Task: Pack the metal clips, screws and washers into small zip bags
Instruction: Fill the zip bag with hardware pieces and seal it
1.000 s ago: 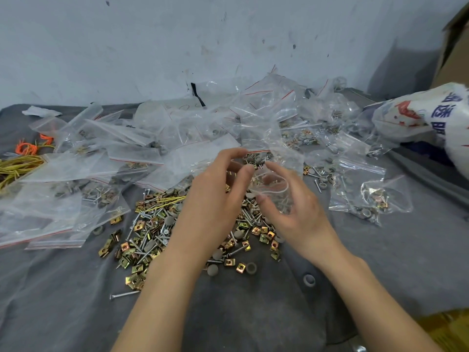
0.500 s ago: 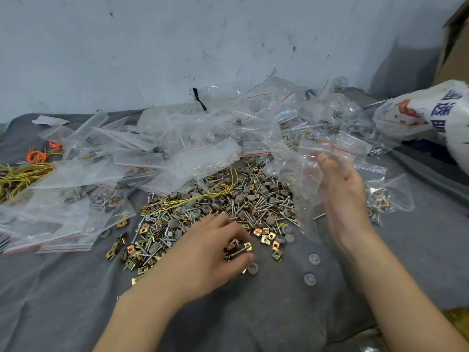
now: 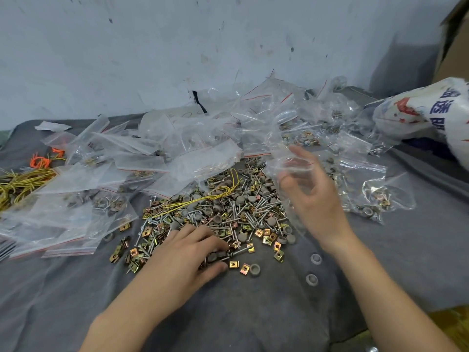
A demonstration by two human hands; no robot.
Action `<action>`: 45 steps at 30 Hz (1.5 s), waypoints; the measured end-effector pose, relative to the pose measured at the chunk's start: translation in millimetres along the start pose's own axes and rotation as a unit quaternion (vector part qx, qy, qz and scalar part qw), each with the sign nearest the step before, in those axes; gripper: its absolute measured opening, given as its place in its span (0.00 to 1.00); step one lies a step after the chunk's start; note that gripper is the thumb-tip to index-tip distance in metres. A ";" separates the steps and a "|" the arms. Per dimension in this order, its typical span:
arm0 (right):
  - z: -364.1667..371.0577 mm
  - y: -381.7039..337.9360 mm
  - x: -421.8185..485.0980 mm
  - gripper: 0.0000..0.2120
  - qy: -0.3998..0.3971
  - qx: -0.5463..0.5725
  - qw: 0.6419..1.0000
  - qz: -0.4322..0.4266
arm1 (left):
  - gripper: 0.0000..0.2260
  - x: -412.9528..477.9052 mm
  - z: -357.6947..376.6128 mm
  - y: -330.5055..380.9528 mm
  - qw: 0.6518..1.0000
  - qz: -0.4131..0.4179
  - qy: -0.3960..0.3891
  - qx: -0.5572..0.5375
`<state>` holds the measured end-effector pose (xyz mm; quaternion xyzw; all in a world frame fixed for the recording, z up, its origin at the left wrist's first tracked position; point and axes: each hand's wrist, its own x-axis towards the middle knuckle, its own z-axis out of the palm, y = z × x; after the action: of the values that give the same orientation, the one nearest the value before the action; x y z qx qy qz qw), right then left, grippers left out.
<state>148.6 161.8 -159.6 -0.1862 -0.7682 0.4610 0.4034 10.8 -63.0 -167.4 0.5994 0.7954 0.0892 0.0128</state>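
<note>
A loose pile of brass-coloured metal clips, screws and grey washers (image 3: 228, 209) lies on the grey cloth (image 3: 253, 313) in the middle. My left hand (image 3: 185, 260) rests on the pile's near edge, its fingers curled round a few washers and a screw. My right hand (image 3: 314, 199) is raised over the right side of the pile and pinches a clear small zip bag (image 3: 281, 158) between thumb and fingers. The bag hangs crumpled in front of the hand, and what it holds cannot be told.
Many clear zip bags (image 3: 177, 148) are heaped behind and left of the pile, and filled bags (image 3: 375, 199) lie at the right. Yellow wire (image 3: 20, 184) and orange ties (image 3: 40, 161) sit far left. A white printed sack (image 3: 431, 115) and a cardboard box (image 3: 454, 41) stand at the right.
A second ago both hands held a bag together over the pile. My left hand has since dropped to the pile's near edge, and my right hand has carried the bag to the right.
</note>
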 end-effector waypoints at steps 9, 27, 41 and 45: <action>17.6 -0.8 -4.2 0.23 -0.052 -0.096 0.993 -0.053 | 0.16 -1.4 3.5 3.0 1.000 -0.008 0.021 -0.012; 8.0 -2.3 5.4 0.24 0.014 0.096 0.995 0.018 | 0.12 9.9 1.0 11.2 0.981 -0.010 0.145 -0.131; 14.0 -3.6 -0.9 0.26 0.000 0.046 0.999 -0.021 | 0.11 59.0 -20.4 20.4 0.890 -0.073 0.305 -0.331; 28.2 2.7 -8.3 0.26 -0.042 -0.046 0.996 -0.065 | 0.10 61.6 -32.4 28.9 0.861 -0.054 0.343 -0.372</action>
<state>131.0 142.0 -172.7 -0.1348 -0.8151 0.4053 0.3913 16.9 -0.6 -125.6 0.4377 0.6882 0.5776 -0.0346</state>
